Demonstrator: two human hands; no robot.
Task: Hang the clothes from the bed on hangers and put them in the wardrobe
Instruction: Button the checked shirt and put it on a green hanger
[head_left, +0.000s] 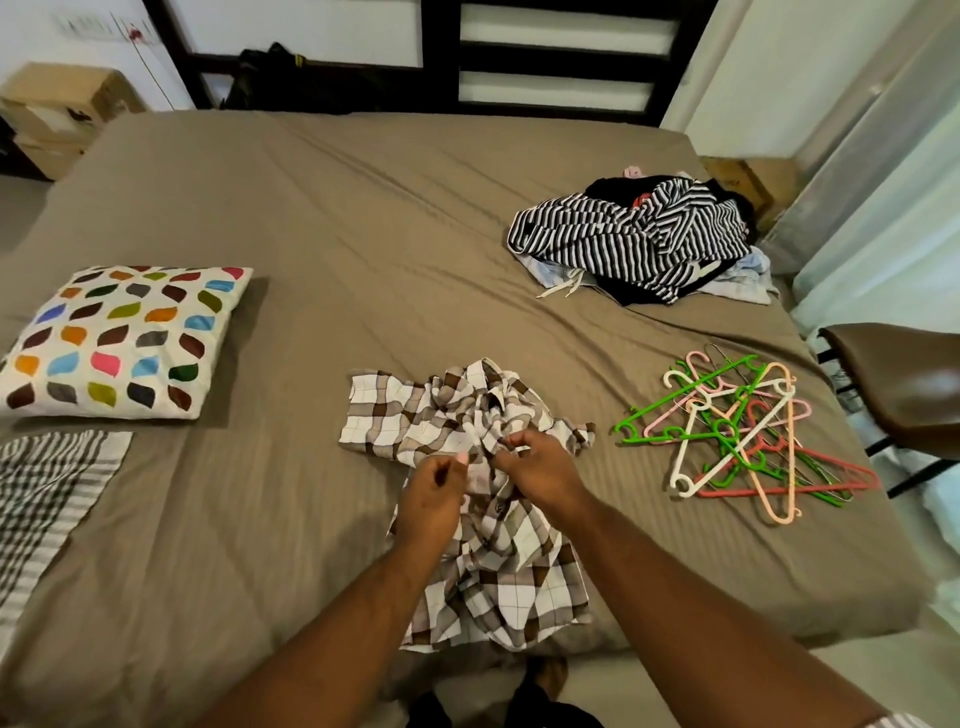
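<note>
Hangers (737, 431) lie in a tangled pile on the bed (311, 234), just to the right of the checked shirt (511, 577), so the right hand (545, 473) is nearer to them than the left hand (434, 496). The shirt lies with its long axis running from the collar, far, to the hem at the near bed edge. Both grips pinch its front cloth below the collar.

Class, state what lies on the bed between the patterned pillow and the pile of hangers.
Head view: the brown checked shirt lies between pillow and hangers, gripped by the left hand and right hand, with bare sheet either side.
</note>
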